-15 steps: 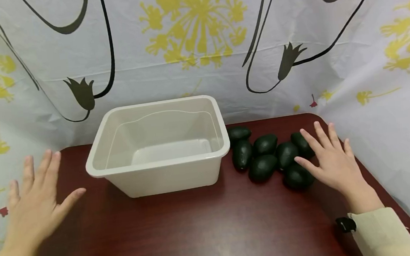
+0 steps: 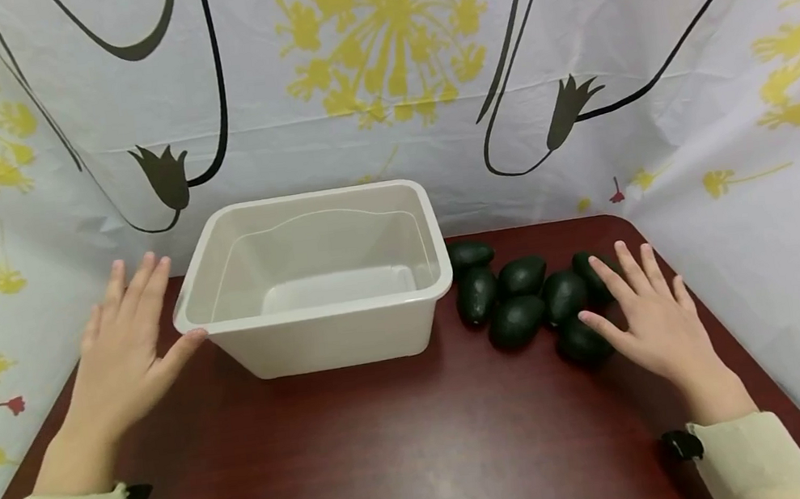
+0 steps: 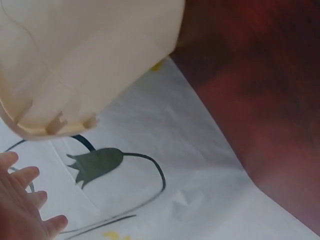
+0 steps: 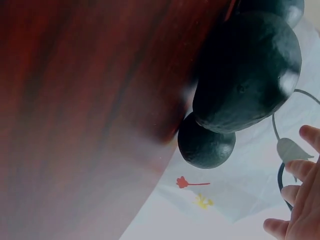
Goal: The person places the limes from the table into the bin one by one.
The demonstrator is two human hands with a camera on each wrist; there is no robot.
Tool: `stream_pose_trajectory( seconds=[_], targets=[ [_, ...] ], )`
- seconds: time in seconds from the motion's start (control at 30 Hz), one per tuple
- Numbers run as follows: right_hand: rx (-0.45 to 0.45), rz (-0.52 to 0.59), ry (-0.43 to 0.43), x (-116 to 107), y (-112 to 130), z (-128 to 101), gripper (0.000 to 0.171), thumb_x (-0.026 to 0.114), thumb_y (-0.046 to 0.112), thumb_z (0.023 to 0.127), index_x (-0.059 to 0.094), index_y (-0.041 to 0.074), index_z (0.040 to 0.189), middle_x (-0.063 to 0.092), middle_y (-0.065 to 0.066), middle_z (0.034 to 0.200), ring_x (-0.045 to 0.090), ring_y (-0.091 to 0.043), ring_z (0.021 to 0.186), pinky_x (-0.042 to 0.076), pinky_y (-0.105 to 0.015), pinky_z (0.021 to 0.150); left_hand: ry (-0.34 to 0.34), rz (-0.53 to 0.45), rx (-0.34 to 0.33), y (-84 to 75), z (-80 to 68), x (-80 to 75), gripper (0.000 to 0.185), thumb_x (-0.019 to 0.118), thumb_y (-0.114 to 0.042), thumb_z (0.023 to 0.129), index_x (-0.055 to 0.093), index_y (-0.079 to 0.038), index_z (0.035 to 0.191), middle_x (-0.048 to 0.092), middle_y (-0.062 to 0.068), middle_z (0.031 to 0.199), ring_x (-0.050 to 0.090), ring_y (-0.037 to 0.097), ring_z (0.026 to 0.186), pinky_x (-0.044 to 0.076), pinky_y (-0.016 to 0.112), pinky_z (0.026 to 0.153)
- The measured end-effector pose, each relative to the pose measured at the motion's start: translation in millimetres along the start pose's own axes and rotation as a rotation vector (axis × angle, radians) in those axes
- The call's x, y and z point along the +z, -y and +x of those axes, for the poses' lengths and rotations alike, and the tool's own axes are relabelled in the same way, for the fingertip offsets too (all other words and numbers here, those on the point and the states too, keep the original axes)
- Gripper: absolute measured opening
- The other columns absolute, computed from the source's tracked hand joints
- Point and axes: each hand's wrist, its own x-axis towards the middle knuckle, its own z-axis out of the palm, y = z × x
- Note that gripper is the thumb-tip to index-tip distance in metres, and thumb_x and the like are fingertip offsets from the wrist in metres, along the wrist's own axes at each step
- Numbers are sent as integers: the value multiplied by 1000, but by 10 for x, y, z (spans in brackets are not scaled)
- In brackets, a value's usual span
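Note:
A white plastic tub (image 2: 322, 347) stands empty on the dark red table (image 2: 391, 445), seen from below as the tub (image 3: 90, 55) in the left wrist view. My left hand (image 2: 126, 355) lies flat beside its left wall, thumb near the rim, fingers straight. Several dark green avocados (image 2: 517, 320) lie in a cluster to the right of the tub. My right hand (image 2: 652, 316) rests open at the cluster's right edge, fingers touching the nearest avocados (image 2: 581, 342). The right wrist view shows an avocado (image 4: 247, 75) close up, with my fingertips (image 4: 300, 200) at the frame's lower right.
A white curtain (image 2: 382, 80) with yellow flowers and black lines walls the table at the back and on both sides. The table's rounded far right corner (image 2: 616, 218) is just behind the avocados. Bare tabletop stretches in front of the tub.
My left hand has moved forward and right, up to the tub's left wall. My right hand has stayed by the avocados. The view has shifted slightly.

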Motion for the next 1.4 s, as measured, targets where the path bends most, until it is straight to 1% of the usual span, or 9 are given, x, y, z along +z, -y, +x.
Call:
stream_pose_trajectory(
  seconds=[0.17,0.43,0.63,0.73,0.87,1.03,1.13,1.27,1.4],
  targets=[
    [-25,-1,20,31,27,-29,80,56,55,95,18,27,160,-5,-2,169,-15,-31,155,7,-79,110,23,36,4,-31,109,58,87,55,-58,93,16,-21,161,13,2,169,0,30,157,11,76,112],
    [-68,-20,47,56,15,-40,87,62,57,91,19,28,160,-3,-3,169,-13,-26,156,13,-77,110,99,60,-17,-107,264,143,90,54,-61,92,14,-21,161,12,6,169,0,28,157,19,74,111],
    [-83,-25,86,88,13,-50,91,65,60,87,22,27,160,4,-8,169,-10,-28,156,17,-77,108,121,42,-8,-118,363,188,95,60,-59,89,14,-16,161,16,17,166,7,31,156,24,73,109],
    [-100,-21,100,103,19,-58,92,67,61,85,23,28,159,10,-10,169,-5,-31,156,18,-77,107,137,25,11,-105,375,218,98,60,-60,89,15,-10,160,15,21,165,9,35,155,25,70,112],
    [-127,-4,120,102,22,-42,94,69,61,84,25,26,159,16,-14,167,6,-38,155,20,-75,108,164,15,15,-92,370,220,102,58,-62,89,13,-4,159,12,21,166,9,36,155,22,60,119],
    [-182,14,140,121,5,-8,92,75,56,80,36,20,155,27,-20,162,20,-47,149,34,-73,100,190,12,2,-91,360,204,104,60,-61,89,10,-2,159,10,18,167,9,35,156,18,52,123],
    [-222,47,137,133,-3,1,87,80,49,78,44,14,149,32,-24,158,29,-51,143,40,-69,94,192,-3,1,-96,353,201,104,61,-59,89,9,-2,159,11,17,167,12,34,155,18,50,124],
    [-259,85,113,141,1,-2,76,85,38,75,55,9,139,37,-27,151,39,-52,131,44,-65,91,197,-18,0,-111,348,194,103,62,-58,90,8,-3,159,13,18,166,16,34,154,20,51,123],
    [-298,73,67,168,2,2,69,89,28,71,61,7,130,45,-24,136,47,-46,114,47,-59,83,227,-14,1,-124,352,172,103,61,-58,90,8,-2,159,13,18,166,16,35,154,20,52,123]
  ],
)
